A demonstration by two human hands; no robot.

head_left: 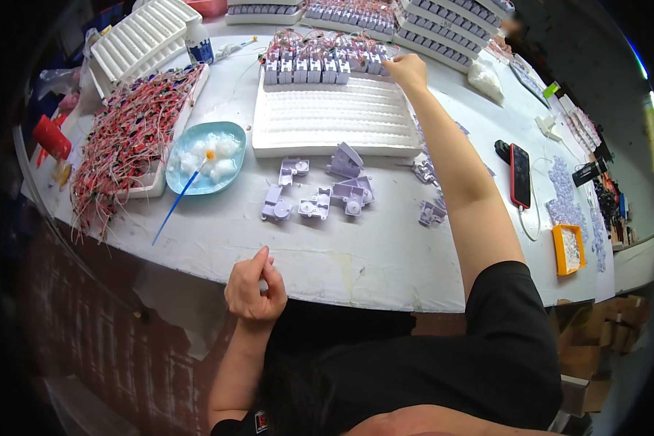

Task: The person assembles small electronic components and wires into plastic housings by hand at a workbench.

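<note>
- Grey wired housings (320, 67) stand in rows along the far edge of the white foam tray (334, 120); the right hand (407, 70) reaches to the tray's far right corner, fingers curled at the end of the row, though whether they pinch anything cannot be told.
- The left hand (254, 289) is loosely closed, thumb against fingertips, at the table edge well nearer than the tray, seemingly holding nothing.
- Loose lilac plastic parts (320, 192) lie just before the tray.
- A blue dish (205, 156) with a blue brush (182, 195) sits left of the tray.
- A phone (519, 174) lies to the tray's right.

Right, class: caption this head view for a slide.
Right hand reaches assembled grey parts on a white tray; left hand rests loosely closed.
</note>
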